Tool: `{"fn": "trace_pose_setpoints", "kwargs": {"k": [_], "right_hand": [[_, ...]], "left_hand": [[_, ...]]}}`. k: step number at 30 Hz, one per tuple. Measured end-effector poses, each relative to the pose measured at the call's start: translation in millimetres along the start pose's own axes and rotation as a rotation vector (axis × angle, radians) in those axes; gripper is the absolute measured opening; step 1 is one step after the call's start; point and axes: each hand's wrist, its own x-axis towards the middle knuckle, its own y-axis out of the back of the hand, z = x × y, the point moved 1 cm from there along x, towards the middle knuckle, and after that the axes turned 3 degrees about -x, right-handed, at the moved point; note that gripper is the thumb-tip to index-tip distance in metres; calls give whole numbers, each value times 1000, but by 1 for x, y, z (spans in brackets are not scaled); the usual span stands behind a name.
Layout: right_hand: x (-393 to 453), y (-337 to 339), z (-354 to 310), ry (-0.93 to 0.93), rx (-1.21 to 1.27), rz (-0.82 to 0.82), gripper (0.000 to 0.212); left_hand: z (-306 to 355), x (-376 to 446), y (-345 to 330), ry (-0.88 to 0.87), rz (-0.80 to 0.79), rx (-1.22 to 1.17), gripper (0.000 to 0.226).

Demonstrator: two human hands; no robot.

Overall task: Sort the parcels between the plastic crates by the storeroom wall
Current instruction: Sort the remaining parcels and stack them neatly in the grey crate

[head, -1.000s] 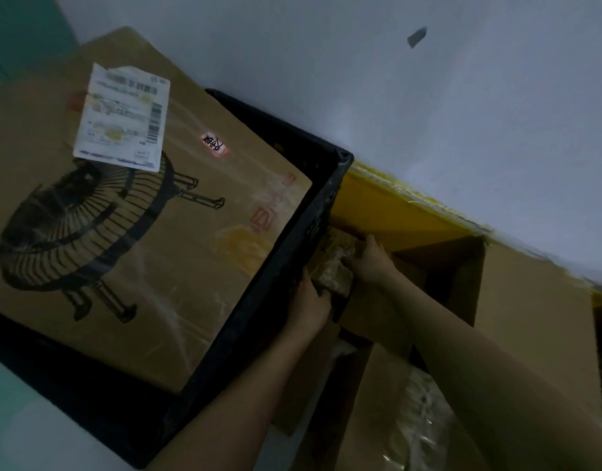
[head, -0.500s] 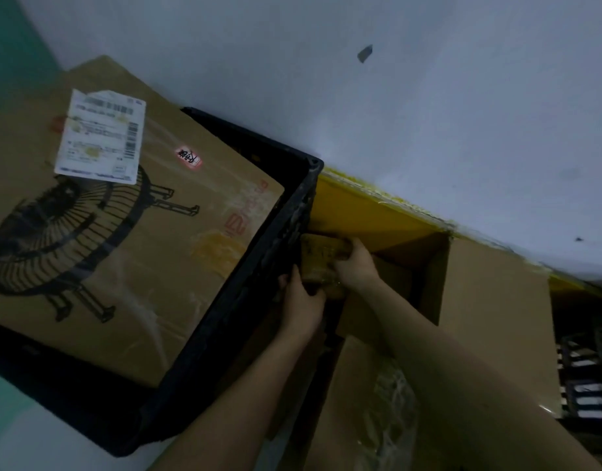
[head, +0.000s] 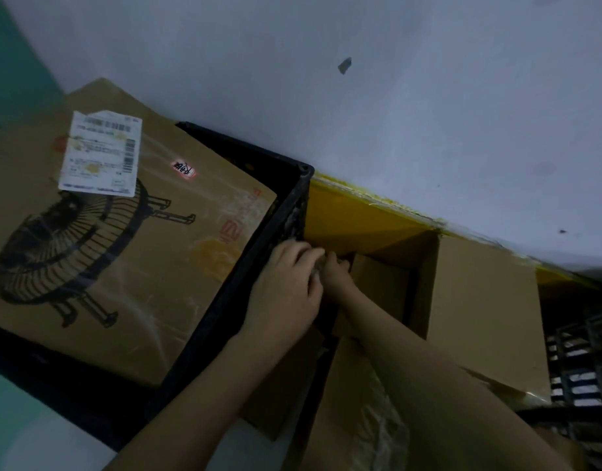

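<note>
My left hand (head: 287, 283) and my right hand (head: 333, 271) are pressed together right beside the black plastic crate (head: 294, 202), at its right wall. Both close around a small tape-wrapped brown parcel (head: 315, 270); only a sliver of it shows between the fingers. A large cardboard box (head: 129, 273) printed with a fan drawing fills the crate, with a white shipping label (head: 100, 153) on top. Under my hands sits an open cardboard box (head: 483, 300) by the wall.
A white wall with a yellow band (head: 354, 215) runs behind everything. Another cardboard box with crinkled plastic wrap (head: 364, 423) lies below my right forearm. A dark lattice crate (head: 578, 365) stands at the far right edge. The room is dim.
My left hand has slid up over the small parcel and now covers it. Both hands moved closer to the black crate's right wall.
</note>
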Motion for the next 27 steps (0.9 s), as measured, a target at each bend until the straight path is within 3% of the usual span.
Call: {"fn": "trace_pose_setpoints", "kwargs": {"k": [2, 4, 7, 11, 18, 21, 27], "right_hand": [[4, -7, -9, -33, -10, 43, 68], [7, -16, -16, -64, -73, 56, 74], [18, -31, -20, -75, -126, 55, 78], [32, -35, -29, -125, -351, -45, 80], [22, -23, -24, -236, -42, 25, 92], [7, -14, -23, -220, 131, 83, 108], [-40, 36, -24, -89, 379, 204, 105]], "left_hand": [[-5, 9, 20, -152, 68, 242, 43], [-19, 14, 32, -117, -40, 458, 51], [-33, 14, 29, -89, -166, 557, 59], [-32, 18, 22, -97, -202, 605, 64], [-30, 17, 25, -80, -211, 554, 65], [-31, 19, 26, -57, -174, 470, 70], [-31, 20, 35, 4, 69, -20, 48]]}}
